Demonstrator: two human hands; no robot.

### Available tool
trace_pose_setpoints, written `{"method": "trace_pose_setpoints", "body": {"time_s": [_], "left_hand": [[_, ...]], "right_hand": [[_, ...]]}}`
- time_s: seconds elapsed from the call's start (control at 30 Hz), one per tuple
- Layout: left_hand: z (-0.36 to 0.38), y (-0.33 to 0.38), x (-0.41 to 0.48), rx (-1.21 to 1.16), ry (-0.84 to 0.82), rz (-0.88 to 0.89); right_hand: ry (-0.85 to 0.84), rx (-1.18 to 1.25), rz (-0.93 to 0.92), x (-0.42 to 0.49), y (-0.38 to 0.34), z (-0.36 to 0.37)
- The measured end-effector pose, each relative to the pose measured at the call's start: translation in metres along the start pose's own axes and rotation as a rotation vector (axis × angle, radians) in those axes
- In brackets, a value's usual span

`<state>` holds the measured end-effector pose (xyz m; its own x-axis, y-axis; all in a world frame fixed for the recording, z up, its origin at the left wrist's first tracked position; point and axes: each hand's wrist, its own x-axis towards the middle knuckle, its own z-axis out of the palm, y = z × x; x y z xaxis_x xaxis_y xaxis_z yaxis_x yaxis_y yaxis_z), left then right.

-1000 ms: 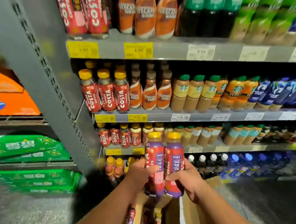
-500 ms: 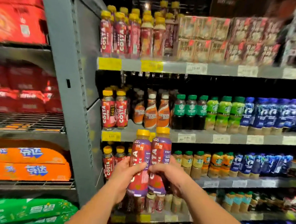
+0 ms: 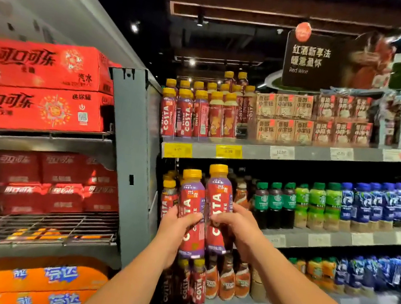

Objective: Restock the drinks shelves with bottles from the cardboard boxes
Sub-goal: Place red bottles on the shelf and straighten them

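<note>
Two bare hands are raised close together before a drinks bay. My left hand (image 3: 178, 224) is wrapped round one purple-and-red plastic Costa coffee bottle with a yellow cap (image 3: 191, 202). My right hand (image 3: 239, 226) is wrapped round a second matching bottle (image 3: 219, 196), held slightly higher. The two bottles touch, both upright with labels facing me, just in front of the left end of the grey metal second shelf (image 3: 332, 235), where a few similar yellow-capped bottles (image 3: 169, 195) stand. I cannot tell whether this shelf or the grey metal top shelf (image 3: 305, 154) is the target. To do this well, I judge I should keep both bottles upright, set them down one at a time behind their own kind, and turn the labels outwards without knocking neighbours. By count there are two bottles in hand, one per hand. Five similar bottles form the top shelf's front row (image 3: 200, 120), with more behind that I cannot count. Two red printed cartons (image 3: 37, 67) are stacked on the upper left rack. No cardboard box is in view.
</note>
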<state>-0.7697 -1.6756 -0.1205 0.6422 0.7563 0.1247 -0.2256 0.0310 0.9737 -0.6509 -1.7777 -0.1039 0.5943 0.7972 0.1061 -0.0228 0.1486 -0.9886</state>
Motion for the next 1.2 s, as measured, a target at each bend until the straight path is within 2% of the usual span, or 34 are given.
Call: {"method": "trace_pose_setpoints", "body": {"time_s": [0.37,0.7,0.93,1.2], "left_hand": [[0.014,0.074,0.047,0.009,0.044,0.169],[0.039,0.157,0.105,-0.039,0.194,0.421],[0.031,0.186,0.153,0.043,0.347,0.531],[0.015,0.180,0.208,0.134,0.478,0.551]], "right_hand": [[0.013,-0.040,-0.160,0.054,-0.072,0.008],[-0.139,-0.109,-0.325,0.131,-0.171,0.012],[-0.147,-0.128,-0.403,0.180,-0.189,0.036],[-0.054,-0.097,-0.332,0.245,-0.169,0.060]]}}
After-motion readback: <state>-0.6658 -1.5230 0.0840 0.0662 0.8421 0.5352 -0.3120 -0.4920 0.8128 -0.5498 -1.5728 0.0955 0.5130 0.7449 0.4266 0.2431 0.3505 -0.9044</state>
